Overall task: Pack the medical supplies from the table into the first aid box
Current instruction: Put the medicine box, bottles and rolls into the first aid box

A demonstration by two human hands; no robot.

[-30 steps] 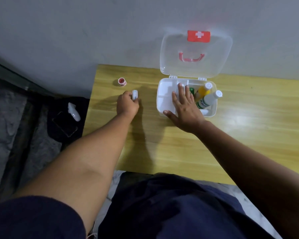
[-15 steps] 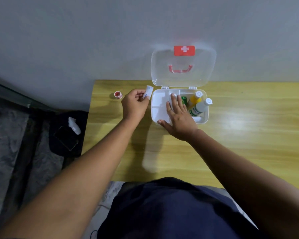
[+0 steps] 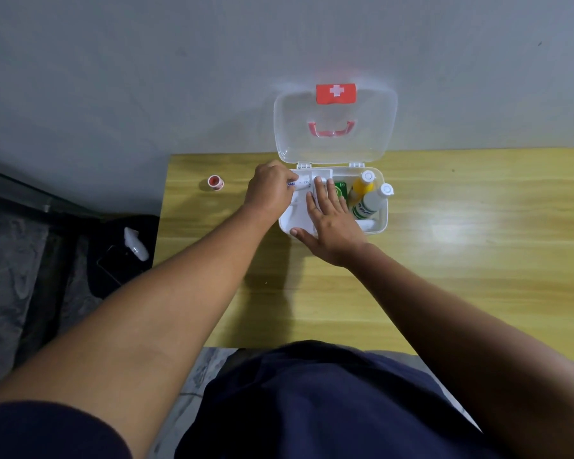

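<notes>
The white first aid box [image 3: 380, 223] stands open at the back of the yellow table [image 3: 444, 260], its clear lid [image 3: 335, 127] with a red cross leaning on the wall. My left hand [image 3: 270, 190] holds a small white tube [image 3: 300, 184] over the box's left rear compartment. Flat on the box's white inner tray lies my right hand [image 3: 328, 220], fingers spread. A yellow bottle [image 3: 360, 188], a white bottle [image 3: 371, 202] and a green packet [image 3: 340, 191] sit in the right part of the box. A small red-and-white tape roll [image 3: 215, 183] lies on the table to the left.
Left of the table, on the floor, is a dark bag [image 3: 120, 253] with a white object [image 3: 136, 248] on it. The grey wall [image 3: 146, 77] runs right behind the table. My dark-clothed lap fills the bottom of the view.
My left hand picked the white tube up from the table and carried it right, over the box's left compartment. My right hand stayed flat on the box.
</notes>
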